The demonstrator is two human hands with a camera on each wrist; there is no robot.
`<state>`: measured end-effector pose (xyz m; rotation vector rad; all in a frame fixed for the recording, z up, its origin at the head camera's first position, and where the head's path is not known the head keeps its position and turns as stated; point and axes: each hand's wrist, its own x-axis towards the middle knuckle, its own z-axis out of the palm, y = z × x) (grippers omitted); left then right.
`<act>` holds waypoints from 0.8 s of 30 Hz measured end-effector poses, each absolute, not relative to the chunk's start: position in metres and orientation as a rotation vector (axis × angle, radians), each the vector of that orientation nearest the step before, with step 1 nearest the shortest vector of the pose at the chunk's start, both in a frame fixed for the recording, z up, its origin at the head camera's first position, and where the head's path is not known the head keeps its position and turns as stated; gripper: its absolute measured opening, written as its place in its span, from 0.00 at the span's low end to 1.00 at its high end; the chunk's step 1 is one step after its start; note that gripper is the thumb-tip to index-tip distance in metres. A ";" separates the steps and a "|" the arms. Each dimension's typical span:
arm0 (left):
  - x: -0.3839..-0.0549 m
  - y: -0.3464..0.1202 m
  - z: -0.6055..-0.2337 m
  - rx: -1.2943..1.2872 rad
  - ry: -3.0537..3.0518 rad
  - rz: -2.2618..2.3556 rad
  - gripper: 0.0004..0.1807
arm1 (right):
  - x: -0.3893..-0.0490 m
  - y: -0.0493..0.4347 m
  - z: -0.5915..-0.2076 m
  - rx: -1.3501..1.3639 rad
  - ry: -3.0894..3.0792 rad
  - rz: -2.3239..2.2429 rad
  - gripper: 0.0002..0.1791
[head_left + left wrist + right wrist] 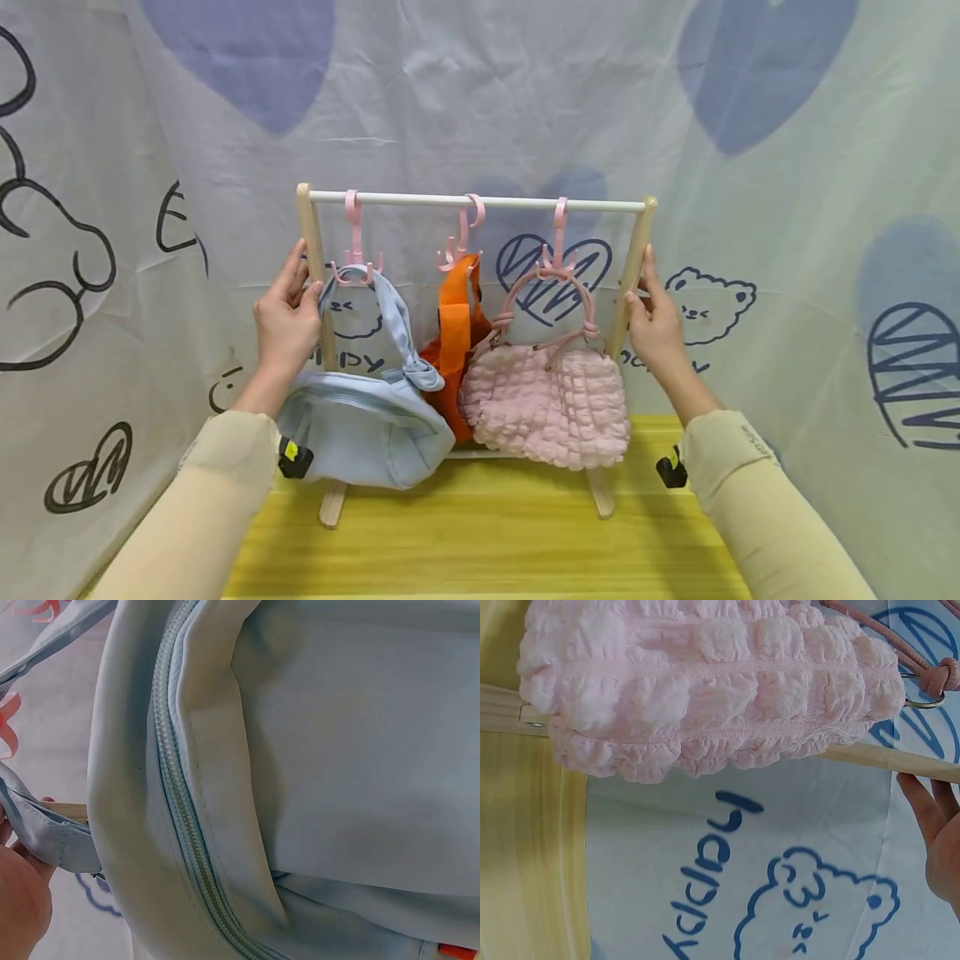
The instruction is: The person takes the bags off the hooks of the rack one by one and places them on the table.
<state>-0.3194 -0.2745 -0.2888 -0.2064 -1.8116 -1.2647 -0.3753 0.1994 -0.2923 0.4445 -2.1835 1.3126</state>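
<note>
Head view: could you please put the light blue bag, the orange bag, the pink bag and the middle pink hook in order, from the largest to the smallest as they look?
1. Light blue bag and pink bag: too alike to rank.
2. Orange bag, partly hidden, by its visible part.
3. Middle pink hook.

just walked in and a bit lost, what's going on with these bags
A person's left hand grips the left wooden post of a rack. Their right hand grips the right post. A light blue bag, an orange bag and a puckered pink bag hang from pink hooks on the rack's white bar.
</note>
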 end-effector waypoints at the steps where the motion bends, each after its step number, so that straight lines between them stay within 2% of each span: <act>1: -0.322 -0.272 -0.289 -0.217 -1.807 -1.264 0.36 | -0.375 0.203 -0.293 0.439 -2.182 1.309 0.41; 10: -0.330 -0.257 -0.291 -0.228 -1.848 -1.272 0.37 | -0.373 0.220 -0.292 0.390 -2.199 1.326 0.42; 24: -0.332 -0.254 -0.292 -0.205 -1.875 -1.257 0.37 | -0.375 0.219 -0.296 0.381 -2.189 1.304 0.42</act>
